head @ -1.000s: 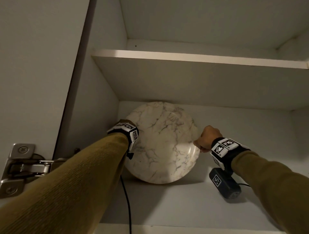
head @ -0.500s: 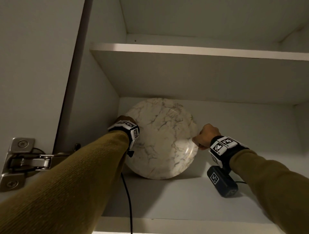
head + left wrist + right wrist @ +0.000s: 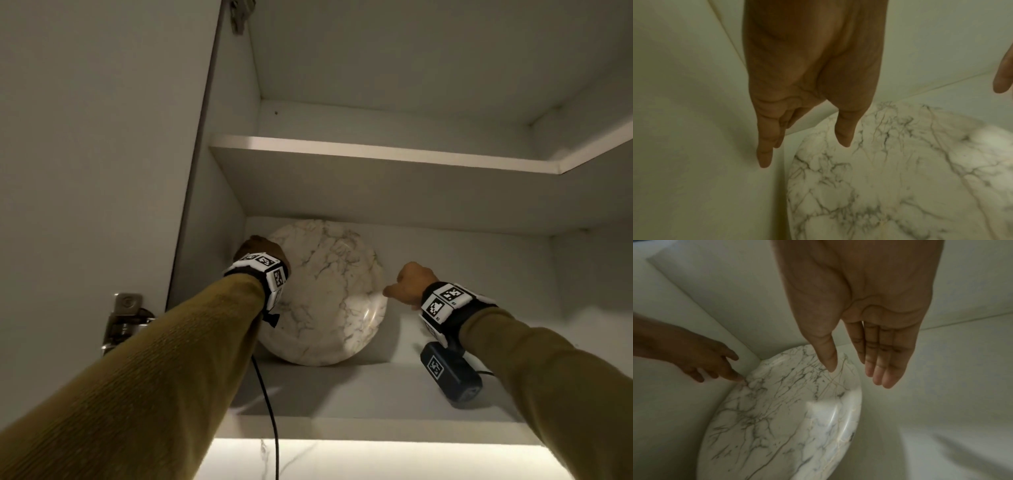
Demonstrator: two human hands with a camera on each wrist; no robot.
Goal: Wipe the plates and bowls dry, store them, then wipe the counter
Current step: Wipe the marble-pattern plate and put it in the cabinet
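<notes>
at the far left an open cabinet door (image 3: 102, 137) with a metal hinge (image 3: 125, 322) is seen. the left hand (image 3: 262, 248) is held at the plate's left rim, near the cabinet's side wall; its fingers (image 3: 764, 155) are extended and a little apart, one fingertip at or just beside the rim, nothing gripped. the plate (image 3: 325, 291) lies on the lower shelf (image 3: 342, 394), set into the back left corner. the right hand (image 3: 409, 284) is held just beside the plate's right rim, fingers (image 3: 882, 369) straight and together, thumb out, holding nothing.

the step in hand is judged to be the release after storing. it is best done if both hands are drawn straight back, so that the rim is not caught and the plate is not dragged forward; the dangling cable (image 3: 269, 411) should be kept off the shelf edge.

the plate is round, glossy, white with grey marble veining, and a bright highlight is shown along its right side. no water is made out on it.
</notes>
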